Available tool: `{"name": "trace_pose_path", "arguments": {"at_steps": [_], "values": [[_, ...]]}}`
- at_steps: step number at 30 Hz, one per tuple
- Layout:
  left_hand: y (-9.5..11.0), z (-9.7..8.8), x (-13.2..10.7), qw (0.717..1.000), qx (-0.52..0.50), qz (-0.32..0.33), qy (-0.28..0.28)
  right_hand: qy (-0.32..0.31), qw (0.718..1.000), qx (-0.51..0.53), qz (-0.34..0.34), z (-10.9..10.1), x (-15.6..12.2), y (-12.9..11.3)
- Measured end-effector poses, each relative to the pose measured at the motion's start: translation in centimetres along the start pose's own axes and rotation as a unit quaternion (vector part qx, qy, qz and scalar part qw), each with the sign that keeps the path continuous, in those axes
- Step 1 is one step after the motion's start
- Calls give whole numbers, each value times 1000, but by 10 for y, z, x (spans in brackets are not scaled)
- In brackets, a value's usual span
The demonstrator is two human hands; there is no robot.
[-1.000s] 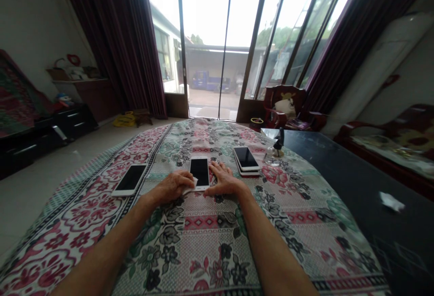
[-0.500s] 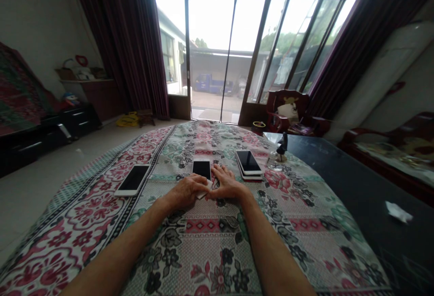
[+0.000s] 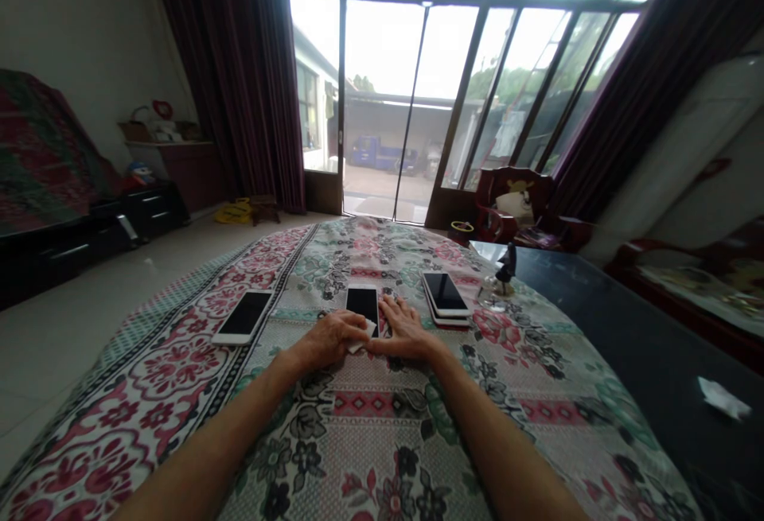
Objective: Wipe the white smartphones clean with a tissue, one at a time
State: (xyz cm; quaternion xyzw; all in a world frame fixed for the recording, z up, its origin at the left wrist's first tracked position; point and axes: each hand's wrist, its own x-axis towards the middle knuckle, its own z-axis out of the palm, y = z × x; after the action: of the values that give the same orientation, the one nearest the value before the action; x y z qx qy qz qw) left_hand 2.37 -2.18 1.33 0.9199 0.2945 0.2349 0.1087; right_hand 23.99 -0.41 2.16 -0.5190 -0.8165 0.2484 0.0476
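A white smartphone (image 3: 362, 301) with a dark screen lies on the patterned tablecloth (image 3: 358, 441) in front of me. My left hand (image 3: 337, 334) is closed on a small white tissue (image 3: 364, 337) and presses it against the near part of the screen. Beside the phone's right edge, my right hand (image 3: 404, 327) lies low with its fingers stretched out and its thumb near the phone's lower edge. The hands cover the phone's near end. Off to the left lies another white smartphone (image 3: 243, 317). To the right is a stack of smartphones (image 3: 446, 295), a white one on top.
A dark figurine (image 3: 506, 268) on a clear base stands at the right, by a black table (image 3: 573, 298). A crumpled tissue (image 3: 723, 398) lies on that table. Beyond the cloth are a wooden chair (image 3: 513, 201) and glass doors (image 3: 387, 107).
The whole view has shifted slightly, so everything appears a little further right and lower. My left hand with the tissue stays on the phone's near part, and my right hand remains beside it.
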Motion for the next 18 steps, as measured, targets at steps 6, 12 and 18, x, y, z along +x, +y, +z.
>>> {"name": "trace_pose_path", "arguments": {"at_steps": [6, 12, 18], "values": [[-5, 11, 6, 1000, -9, 10, 6, 15, 1000, -8, -2, 2, 0, 1], [-14, -4, -4, 1000, -9, 0, -15, 14, 1000, -3, -6, 2, -1, 3], [-21, -16, -15, 999, -24, -32, -17, 17, 1000, -3, -5, 1, -1, 2]]}}
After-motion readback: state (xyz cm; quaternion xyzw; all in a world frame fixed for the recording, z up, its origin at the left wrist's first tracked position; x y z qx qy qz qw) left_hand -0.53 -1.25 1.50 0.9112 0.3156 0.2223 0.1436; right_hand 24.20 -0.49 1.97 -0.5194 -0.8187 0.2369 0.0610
